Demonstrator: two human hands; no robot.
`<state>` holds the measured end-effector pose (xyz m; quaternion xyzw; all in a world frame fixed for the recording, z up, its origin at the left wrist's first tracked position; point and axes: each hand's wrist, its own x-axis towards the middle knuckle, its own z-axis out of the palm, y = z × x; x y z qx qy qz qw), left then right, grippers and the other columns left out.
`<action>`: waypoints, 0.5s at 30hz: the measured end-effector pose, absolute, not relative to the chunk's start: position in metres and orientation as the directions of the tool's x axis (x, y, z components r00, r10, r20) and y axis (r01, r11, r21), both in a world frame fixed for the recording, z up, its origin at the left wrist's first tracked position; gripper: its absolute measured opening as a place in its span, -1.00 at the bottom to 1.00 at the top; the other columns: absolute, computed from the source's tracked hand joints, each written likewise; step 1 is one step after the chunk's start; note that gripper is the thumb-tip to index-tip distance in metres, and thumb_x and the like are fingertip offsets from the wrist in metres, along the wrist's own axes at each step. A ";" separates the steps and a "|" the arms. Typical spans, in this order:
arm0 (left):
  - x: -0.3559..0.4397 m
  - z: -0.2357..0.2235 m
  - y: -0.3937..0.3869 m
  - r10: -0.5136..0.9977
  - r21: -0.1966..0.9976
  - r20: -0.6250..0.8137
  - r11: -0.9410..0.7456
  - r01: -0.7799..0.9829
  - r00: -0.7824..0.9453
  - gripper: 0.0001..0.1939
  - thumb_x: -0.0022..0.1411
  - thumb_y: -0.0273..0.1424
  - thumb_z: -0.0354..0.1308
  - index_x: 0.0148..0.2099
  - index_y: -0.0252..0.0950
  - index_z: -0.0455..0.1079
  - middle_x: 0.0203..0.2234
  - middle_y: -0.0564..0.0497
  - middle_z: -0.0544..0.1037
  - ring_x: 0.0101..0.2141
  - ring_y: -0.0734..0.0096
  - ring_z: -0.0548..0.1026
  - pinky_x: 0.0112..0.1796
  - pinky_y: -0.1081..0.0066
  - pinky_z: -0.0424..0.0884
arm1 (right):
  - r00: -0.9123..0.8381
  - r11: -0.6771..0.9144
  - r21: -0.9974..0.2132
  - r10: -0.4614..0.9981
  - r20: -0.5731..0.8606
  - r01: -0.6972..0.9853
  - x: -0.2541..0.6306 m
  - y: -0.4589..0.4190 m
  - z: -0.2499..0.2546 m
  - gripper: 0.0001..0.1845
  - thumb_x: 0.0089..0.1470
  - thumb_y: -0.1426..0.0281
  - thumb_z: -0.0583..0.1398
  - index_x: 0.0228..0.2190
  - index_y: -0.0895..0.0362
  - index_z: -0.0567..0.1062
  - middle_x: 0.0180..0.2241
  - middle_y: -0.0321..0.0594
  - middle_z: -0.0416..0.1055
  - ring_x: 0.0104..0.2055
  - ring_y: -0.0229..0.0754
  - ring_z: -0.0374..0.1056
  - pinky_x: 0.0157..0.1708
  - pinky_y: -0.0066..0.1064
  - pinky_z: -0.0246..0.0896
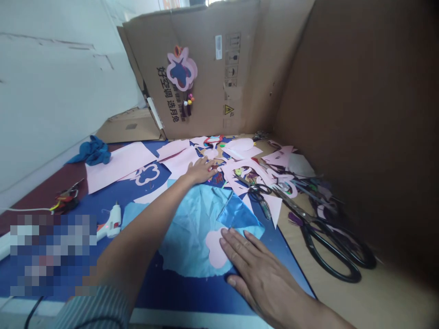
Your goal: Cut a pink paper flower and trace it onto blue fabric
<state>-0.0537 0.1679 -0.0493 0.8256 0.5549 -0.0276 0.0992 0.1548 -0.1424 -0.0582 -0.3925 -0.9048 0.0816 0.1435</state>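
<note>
A sheet of light blue satin cloth (pixel 192 228) lies creased on the blue mat, its right corner folded over to a shinier side. On its lower right part sits a pink flower-shaped cutout (pixel 215 251). My right hand (pixel 255 269) rests flat with fingers stretched out, its fingertips over the cutout's right edge. My left hand (pixel 200 171) reaches forward to the far edge of the cloth, palm down, fingers apart, among pink paper scraps (pixel 181 160). Whether it touches a scrap is hidden beneath it.
Large black-handled scissors (pixel 329 246) and smaller scissors (pixel 259 194) lie to the right. A white glue gun (pixel 113 221) stands left, near wire cutters (pixel 66 198) and a bunched blue cloth (pixel 94 151). Cardboard walls (pixel 206 91) close off the back and right; a pink flower ornament (pixel 181 84) hangs there.
</note>
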 end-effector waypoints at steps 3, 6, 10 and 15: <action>-0.054 -0.045 0.182 0.927 0.134 -0.128 -0.337 0.932 0.354 -0.28 0.47 0.12 -0.23 0.55 0.03 0.08 0.57 -0.11 -0.01 0.52 -0.14 -0.04 0.36 -0.39 -0.05 | -0.642 0.667 -0.278 0.744 0.185 0.692 0.153 -0.137 -0.056 -0.22 0.40 0.29 0.20 0.52 0.08 0.09 0.51 -0.07 0.00 0.51 0.11 0.10 0.44 0.09 0.18; -0.048 -0.035 0.180 0.937 0.140 -0.081 -0.327 0.935 0.340 -0.28 0.47 0.11 -0.21 0.54 0.01 0.12 0.57 -0.12 0.00 0.52 -0.15 -0.05 0.37 -0.36 -0.05 | -0.640 0.659 -0.283 0.750 0.170 0.697 0.151 -0.133 -0.053 -0.25 0.42 0.26 0.19 0.50 0.13 0.15 0.51 -0.05 0.01 0.51 0.12 0.09 0.45 0.08 0.15; -0.023 -0.028 0.159 0.813 0.144 0.027 -0.579 0.802 0.582 -0.21 0.41 0.19 -0.09 0.56 0.07 0.07 0.60 0.01 -0.13 0.54 -0.08 -0.16 0.43 -0.18 -0.20 | -0.665 0.676 -0.255 0.734 0.140 0.692 0.151 -0.131 -0.051 -0.29 0.43 0.25 0.16 0.47 0.23 0.20 0.51 0.00 -0.02 0.52 0.17 0.07 0.43 0.13 0.17; 0.009 -0.043 0.157 0.779 0.148 -0.142 -0.593 0.792 0.610 -0.17 0.40 0.23 -0.12 0.57 0.04 0.05 0.58 -0.04 -0.08 0.54 -0.05 -0.11 0.43 -0.19 -0.21 | -0.673 0.685 -0.248 0.725 0.147 0.685 0.152 -0.128 -0.053 -0.27 0.42 0.24 0.17 0.48 0.21 0.18 0.51 -0.02 -0.06 0.53 0.14 0.04 0.44 0.12 0.14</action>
